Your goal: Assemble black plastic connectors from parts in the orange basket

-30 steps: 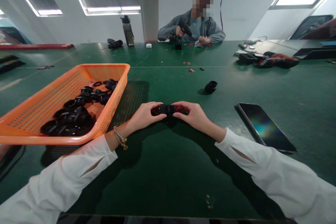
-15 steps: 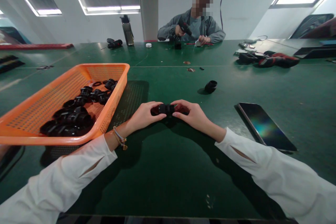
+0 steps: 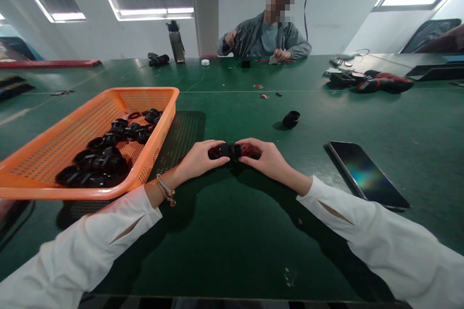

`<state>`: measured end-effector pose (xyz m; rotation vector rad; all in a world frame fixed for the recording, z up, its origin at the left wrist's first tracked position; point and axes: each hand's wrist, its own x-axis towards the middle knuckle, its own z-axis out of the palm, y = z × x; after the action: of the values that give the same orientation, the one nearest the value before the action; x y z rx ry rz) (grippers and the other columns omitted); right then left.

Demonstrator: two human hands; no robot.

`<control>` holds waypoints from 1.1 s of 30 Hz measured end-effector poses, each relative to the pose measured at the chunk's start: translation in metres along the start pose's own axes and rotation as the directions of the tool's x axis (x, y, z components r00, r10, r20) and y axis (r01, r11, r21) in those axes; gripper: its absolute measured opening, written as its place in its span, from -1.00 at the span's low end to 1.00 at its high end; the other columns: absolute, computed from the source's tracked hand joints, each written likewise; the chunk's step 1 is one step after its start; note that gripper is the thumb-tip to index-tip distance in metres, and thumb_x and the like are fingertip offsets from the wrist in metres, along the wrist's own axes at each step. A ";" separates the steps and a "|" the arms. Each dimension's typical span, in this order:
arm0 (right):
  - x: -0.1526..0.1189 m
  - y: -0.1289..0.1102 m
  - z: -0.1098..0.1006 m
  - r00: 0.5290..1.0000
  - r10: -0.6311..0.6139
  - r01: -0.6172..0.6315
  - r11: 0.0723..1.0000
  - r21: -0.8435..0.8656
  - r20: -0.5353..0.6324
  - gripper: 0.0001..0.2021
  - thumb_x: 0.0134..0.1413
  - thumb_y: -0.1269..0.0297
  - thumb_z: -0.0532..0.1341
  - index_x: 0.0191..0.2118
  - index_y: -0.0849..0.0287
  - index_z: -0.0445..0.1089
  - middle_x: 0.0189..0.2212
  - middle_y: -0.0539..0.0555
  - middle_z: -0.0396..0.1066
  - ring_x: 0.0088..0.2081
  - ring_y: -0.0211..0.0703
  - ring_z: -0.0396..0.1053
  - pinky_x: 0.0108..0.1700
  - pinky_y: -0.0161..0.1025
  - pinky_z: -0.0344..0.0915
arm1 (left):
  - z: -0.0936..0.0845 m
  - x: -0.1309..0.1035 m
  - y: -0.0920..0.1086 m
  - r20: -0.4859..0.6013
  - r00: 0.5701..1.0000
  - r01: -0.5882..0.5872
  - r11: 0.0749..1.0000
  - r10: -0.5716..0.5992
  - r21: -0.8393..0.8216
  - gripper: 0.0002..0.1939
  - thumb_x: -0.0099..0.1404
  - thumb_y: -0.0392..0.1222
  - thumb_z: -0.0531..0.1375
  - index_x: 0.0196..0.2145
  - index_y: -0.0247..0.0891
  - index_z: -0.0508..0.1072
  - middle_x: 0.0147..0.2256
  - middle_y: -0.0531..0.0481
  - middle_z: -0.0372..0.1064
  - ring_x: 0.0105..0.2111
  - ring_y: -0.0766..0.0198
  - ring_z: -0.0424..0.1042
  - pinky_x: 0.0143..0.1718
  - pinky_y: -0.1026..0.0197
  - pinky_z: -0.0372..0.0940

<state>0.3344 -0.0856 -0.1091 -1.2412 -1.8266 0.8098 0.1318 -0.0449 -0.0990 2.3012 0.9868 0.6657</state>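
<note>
A black cylindrical fitting [image 3: 229, 150] lies level between my two hands, just above the green table [image 3: 217, 251]. My left hand [image 3: 203, 157] grips its left end between thumb and fingers. Its right end is pinched by my right hand [image 3: 263, 155]. Whether the fitting is one piece or two joined parts, I cannot tell. Beyond my right hand, a short black tube [image 3: 291, 119] rests on the table. To the left, an orange basket [image 3: 145, 164] holds several black fittings [image 3: 105, 161].
A phone [image 3: 368, 174] lies right of my right hand. Across the table sits a person [image 3: 270, 36] in a grey jacket. Along the far side are a bottle [image 3: 176, 43], a white cap [image 3: 205, 62], a black tool [image 3: 158, 60] and a red and black tool [image 3: 384, 82].
The person across the table has drawn one hand back and up to the left with the dark power tool. My hands and the fitting look almost unchanged.
</note>
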 end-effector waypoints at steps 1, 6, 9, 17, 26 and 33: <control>0.000 0.000 0.000 1.000 0.000 0.000 1.000 -0.005 -0.001 -0.70 -0.12 0.38 0.24 -0.16 0.16 0.41 -0.45 0.00 0.47 -0.40 -0.20 0.44 -0.27 -0.19 0.40 | 0.000 0.000 0.000 -0.001 1.000 0.000 1.000 0.000 -0.008 -0.67 0.12 -0.07 0.20 -0.19 -0.32 0.46 -0.27 -0.07 0.47 -0.32 0.20 0.44 -0.28 0.23 0.31; 0.000 -0.002 -0.001 1.000 0.009 -0.009 0.999 -0.043 -0.006 -0.70 -0.11 0.37 0.24 -0.16 0.18 0.41 -0.45 0.02 0.48 -0.40 -0.19 0.44 -0.28 -0.20 0.38 | 0.000 0.000 -0.001 0.007 1.000 0.000 1.000 0.000 -0.016 -0.66 0.13 -0.06 0.20 -0.20 -0.33 0.46 -0.27 -0.08 0.47 -0.30 0.18 0.44 -0.27 0.21 0.31; 0.000 -0.003 -0.001 1.000 0.018 -0.018 0.999 -0.050 -0.003 -0.70 -0.11 0.37 0.25 -0.15 0.19 0.42 -0.45 0.02 0.48 -0.39 -0.19 0.44 -0.27 -0.19 0.38 | 0.000 0.000 0.000 0.007 1.000 0.000 1.000 0.001 -0.022 -0.66 0.13 -0.05 0.19 -0.20 -0.35 0.46 -0.27 -0.09 0.46 -0.31 0.18 0.44 -0.28 0.21 0.31; 0.001 -0.003 -0.001 1.000 0.021 -0.021 0.998 -0.057 -0.004 -0.70 -0.10 0.36 0.24 -0.15 0.19 0.43 -0.45 0.02 0.49 -0.41 -0.20 0.44 -0.30 -0.22 0.36 | 0.000 0.000 0.000 0.000 1.000 0.004 0.999 -0.004 -0.033 -0.66 0.13 -0.07 0.20 -0.20 -0.35 0.46 -0.26 -0.10 0.46 -0.31 0.19 0.44 -0.28 0.21 0.32; 0.001 -0.002 0.000 1.000 0.013 -0.013 0.998 -0.054 -0.006 -0.71 -0.10 0.35 0.24 -0.15 0.19 0.40 -0.47 0.01 0.48 -0.43 -0.21 0.43 -0.32 -0.22 0.36 | 0.002 0.000 -0.001 -0.005 1.000 -0.001 1.000 0.001 -0.013 -0.66 0.13 -0.08 0.20 -0.19 -0.36 0.46 -0.26 -0.11 0.47 -0.30 0.18 0.44 -0.26 0.21 0.32; 0.000 0.005 0.002 1.000 0.005 -0.004 1.000 0.029 -0.028 -0.66 -0.16 0.41 0.24 -0.15 0.14 0.29 -0.47 -0.04 0.43 -0.44 -0.24 0.43 -0.32 -0.24 0.38 | 0.001 0.000 0.000 -0.003 1.000 0.018 0.999 -0.018 -0.036 -0.64 0.12 -0.10 0.21 -0.16 -0.38 0.45 -0.24 -0.13 0.46 -0.30 0.18 0.44 -0.25 0.20 0.33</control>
<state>0.3349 -0.0846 -0.1140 -1.2330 -1.7848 0.8146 0.1326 -0.0450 -0.1003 2.2576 0.9880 0.6744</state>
